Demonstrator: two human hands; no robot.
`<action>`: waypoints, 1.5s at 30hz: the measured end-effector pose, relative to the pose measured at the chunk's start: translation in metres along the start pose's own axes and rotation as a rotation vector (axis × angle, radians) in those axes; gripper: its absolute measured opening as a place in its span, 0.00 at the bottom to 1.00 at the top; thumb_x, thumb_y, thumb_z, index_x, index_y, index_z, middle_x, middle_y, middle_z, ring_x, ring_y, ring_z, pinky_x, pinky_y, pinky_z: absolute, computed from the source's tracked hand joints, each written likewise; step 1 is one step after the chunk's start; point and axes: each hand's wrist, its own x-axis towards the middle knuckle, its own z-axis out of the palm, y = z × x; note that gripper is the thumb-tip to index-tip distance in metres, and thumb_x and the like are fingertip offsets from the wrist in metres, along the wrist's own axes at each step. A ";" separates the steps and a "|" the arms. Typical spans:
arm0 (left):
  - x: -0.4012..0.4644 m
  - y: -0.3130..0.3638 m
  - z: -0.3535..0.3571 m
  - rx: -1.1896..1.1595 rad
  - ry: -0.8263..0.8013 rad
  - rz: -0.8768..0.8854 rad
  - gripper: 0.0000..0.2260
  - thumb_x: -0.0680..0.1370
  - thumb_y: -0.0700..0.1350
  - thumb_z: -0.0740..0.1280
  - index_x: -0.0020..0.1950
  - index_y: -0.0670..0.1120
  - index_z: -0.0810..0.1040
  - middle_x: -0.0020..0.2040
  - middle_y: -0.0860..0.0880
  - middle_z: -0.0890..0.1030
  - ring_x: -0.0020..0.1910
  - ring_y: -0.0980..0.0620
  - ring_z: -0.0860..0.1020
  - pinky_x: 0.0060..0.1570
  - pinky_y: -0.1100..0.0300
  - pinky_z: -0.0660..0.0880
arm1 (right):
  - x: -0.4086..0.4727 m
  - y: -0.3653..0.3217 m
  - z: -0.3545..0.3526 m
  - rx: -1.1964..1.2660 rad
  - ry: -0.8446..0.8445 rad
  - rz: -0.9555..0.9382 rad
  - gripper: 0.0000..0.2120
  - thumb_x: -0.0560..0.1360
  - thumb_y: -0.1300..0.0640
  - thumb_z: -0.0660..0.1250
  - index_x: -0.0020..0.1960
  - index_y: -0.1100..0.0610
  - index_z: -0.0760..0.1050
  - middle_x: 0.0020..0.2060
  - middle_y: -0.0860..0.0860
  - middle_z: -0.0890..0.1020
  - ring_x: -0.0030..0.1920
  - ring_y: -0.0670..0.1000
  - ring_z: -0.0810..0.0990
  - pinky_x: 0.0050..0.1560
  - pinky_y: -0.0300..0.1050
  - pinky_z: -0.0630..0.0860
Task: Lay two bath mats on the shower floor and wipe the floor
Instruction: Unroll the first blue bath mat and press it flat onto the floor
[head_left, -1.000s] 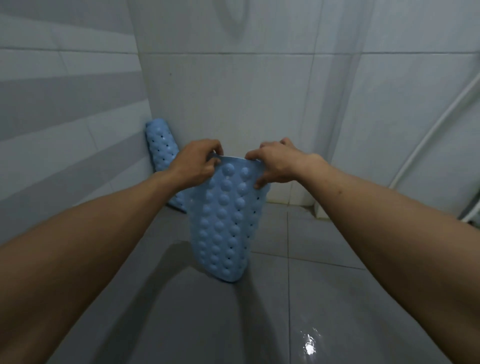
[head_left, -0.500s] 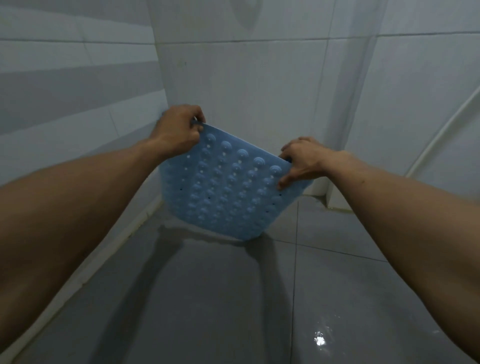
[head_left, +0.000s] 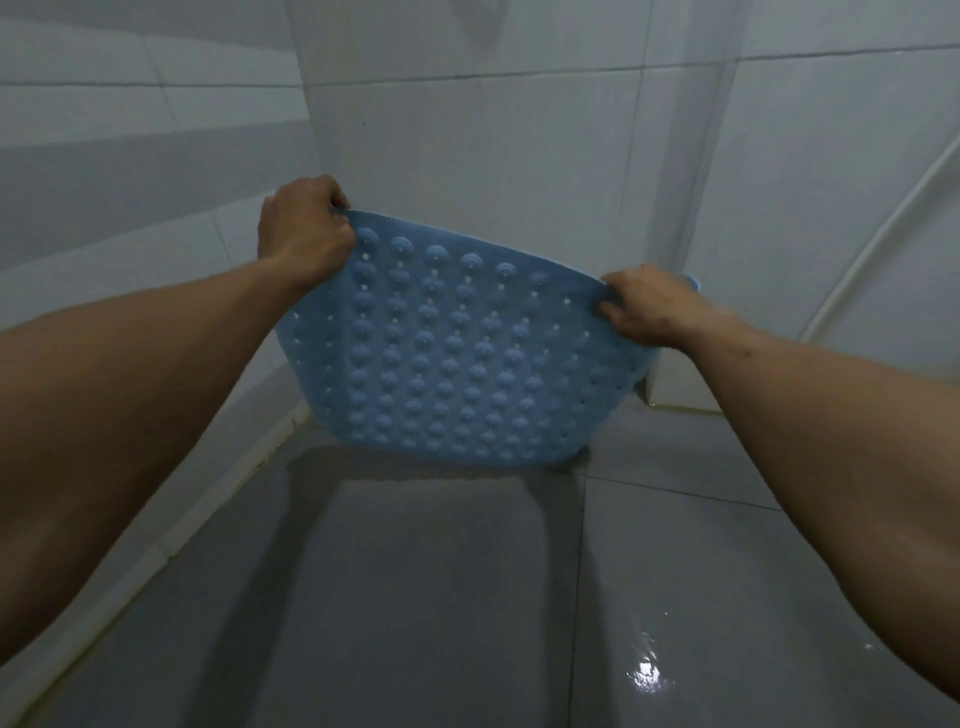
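A light blue bath mat (head_left: 452, 358) with rows of suction cups and small holes hangs spread out in the air above the grey shower floor (head_left: 415, 597). My left hand (head_left: 304, 231) grips its top left corner. At its top right corner, lower down, my right hand (head_left: 647, 312) pinches the edge. The mat's bottom edge hangs just above the tiles near the back wall. A second mat is hidden from view.
White tiled walls close in at the left and back, meeting at a corner (head_left: 306, 130). A white pipe (head_left: 883, 223) runs down the right wall. The floor tiles are wet, with a bright reflection (head_left: 644, 675) at the front right.
The mat went from a narrow hanging roll to a wide spread sheet as my hands pulled apart. The second mat leaning in the left corner is now out of sight.
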 end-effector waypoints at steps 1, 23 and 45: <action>0.001 0.001 0.000 0.001 0.005 -0.007 0.13 0.73 0.40 0.64 0.55 0.44 0.80 0.57 0.39 0.81 0.57 0.37 0.77 0.57 0.48 0.74 | 0.000 0.003 -0.004 -0.022 0.036 0.007 0.14 0.80 0.47 0.62 0.58 0.54 0.79 0.54 0.60 0.83 0.55 0.62 0.80 0.45 0.50 0.69; -0.082 0.025 0.121 0.109 -0.720 0.098 0.05 0.71 0.42 0.65 0.35 0.42 0.75 0.42 0.35 0.81 0.41 0.41 0.78 0.43 0.54 0.76 | -0.059 0.069 0.059 -0.122 -0.502 0.133 0.40 0.63 0.17 0.58 0.44 0.55 0.79 0.42 0.53 0.82 0.41 0.54 0.80 0.42 0.47 0.74; -0.120 -0.034 0.289 0.577 -0.587 0.189 0.07 0.76 0.40 0.65 0.51 0.41 0.80 0.49 0.37 0.82 0.52 0.37 0.78 0.58 0.50 0.68 | -0.078 0.173 0.190 -0.294 -0.506 0.319 0.51 0.56 0.11 0.40 0.43 0.52 0.79 0.46 0.56 0.84 0.43 0.57 0.79 0.43 0.49 0.71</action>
